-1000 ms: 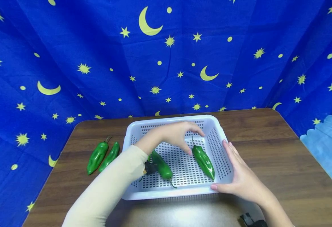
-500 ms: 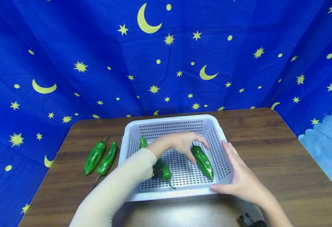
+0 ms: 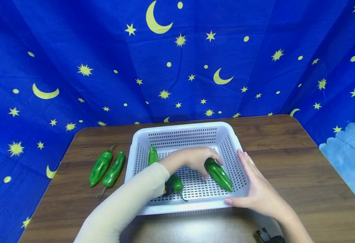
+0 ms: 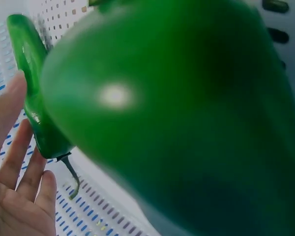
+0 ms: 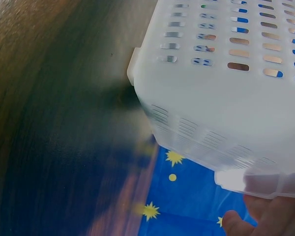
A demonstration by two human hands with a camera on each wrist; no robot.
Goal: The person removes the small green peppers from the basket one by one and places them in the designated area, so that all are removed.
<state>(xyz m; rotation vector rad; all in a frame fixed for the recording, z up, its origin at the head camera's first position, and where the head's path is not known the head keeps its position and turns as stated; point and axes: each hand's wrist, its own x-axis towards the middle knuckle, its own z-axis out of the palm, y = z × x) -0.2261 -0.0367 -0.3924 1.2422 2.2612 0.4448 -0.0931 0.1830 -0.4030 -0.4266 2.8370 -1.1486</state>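
Observation:
My left hand (image 3: 197,160) reaches into a white plastic basket (image 3: 182,210), over the stem end of a green pepper (image 3: 221,175) on the right of the basket floor. Thumb and fingers curl to either side of this pepper; in the left wrist view the thumb lies at the edge of the same pepper (image 4: 32,93). Another green pepper (image 3: 177,185) shows below the left wrist, partly hidden. A third (image 3: 153,155) lies at the basket's left, partly behind the arm. My right hand (image 3: 257,189) grips the basket's front right corner, thumb on the front rim, fingers along the right side.
Two green peppers, one fuller (image 3: 100,168) and one slimmer (image 3: 113,170), lie on the wooden table (image 3: 287,148) left of the basket. A blue curtain (image 3: 250,60) with moons and stars hangs behind. Light blue fabric (image 3: 350,158) hangs at the right.
The left hand has moved right and down onto the right-hand pepper, hiding its stem. That pepper's tip has shifted slightly right. The right hand stays on the basket.

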